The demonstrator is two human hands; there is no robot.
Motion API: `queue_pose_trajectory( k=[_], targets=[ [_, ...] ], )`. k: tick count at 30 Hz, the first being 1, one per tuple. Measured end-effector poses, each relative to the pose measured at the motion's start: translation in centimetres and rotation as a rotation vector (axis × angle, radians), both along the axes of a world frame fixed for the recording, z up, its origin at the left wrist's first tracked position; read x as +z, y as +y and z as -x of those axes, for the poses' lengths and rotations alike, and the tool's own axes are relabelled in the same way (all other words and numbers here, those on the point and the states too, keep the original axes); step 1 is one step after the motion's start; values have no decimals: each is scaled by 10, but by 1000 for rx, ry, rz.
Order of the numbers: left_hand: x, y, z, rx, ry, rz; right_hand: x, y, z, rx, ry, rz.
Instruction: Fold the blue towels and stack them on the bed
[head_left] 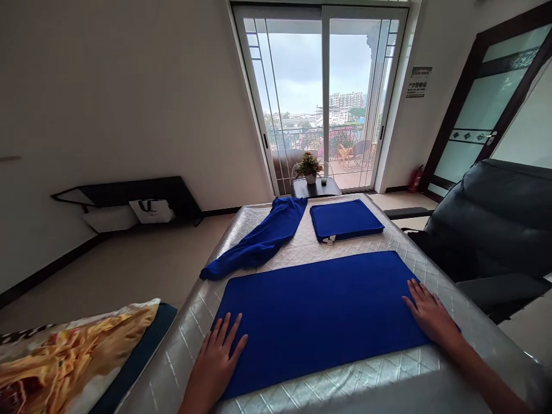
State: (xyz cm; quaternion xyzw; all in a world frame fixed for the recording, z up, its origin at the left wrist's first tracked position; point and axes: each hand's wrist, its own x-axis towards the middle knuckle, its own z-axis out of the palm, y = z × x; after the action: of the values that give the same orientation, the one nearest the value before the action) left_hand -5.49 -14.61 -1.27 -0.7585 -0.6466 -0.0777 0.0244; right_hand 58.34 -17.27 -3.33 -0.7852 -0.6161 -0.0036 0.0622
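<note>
A blue cloth [319, 316] lies smooth and flat as a long rectangle across the quilted silver mattress [276, 405]. My left hand [218, 356] rests on its left end with the fingers spread. On the right end lies my right hand [429, 310], palm down, fingers stretched out. Neither hand grips anything. Beyond the flat cloth, a folded stack of blue cloth [347, 218] shows a small white tag at its near edge. A second blue cloth [265, 238], loose and bunched, stretches diagonally at the far left of the mattress.
A black armchair [470, 224] stands close along the right side. Patterned yellow bedding [90, 351] lies at lower left. Past the mattress's far end, a small table [317, 187] holds a potted plant [309, 167] before the sliding glass door [325, 86]. A black bench [133, 192] lines the left wall.
</note>
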Motion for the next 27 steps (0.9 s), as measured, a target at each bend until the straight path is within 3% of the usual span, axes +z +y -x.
queue_pose_trajectory(
  k=[3, 10, 14, 17, 21, 24, 27],
  targets=[
    [6, -1, -2, -30, 30, 2, -6, -3, -19, 11, 4, -43],
    [11, 8, 1, 75, -24, 91, -8, -3, -19, 6, 3, -40],
    [26, 34, 6, 128, -43, 58, 10, 12, -1, 6, -52, -11],
    [42, 70, 2, 97, -55, 10, 40, 36, 54, 154, -38, -28],
    [52, 116, -12, 59, -40, 0, 76, 73, 169, 427, 135, -7],
    [45, 133, -16, 85, -29, 5, 82, 96, 246, 606, 239, 0],
    [36, 135, -12, 93, -50, 0, 75, 113, 288, 688, 285, 7]
  ],
)
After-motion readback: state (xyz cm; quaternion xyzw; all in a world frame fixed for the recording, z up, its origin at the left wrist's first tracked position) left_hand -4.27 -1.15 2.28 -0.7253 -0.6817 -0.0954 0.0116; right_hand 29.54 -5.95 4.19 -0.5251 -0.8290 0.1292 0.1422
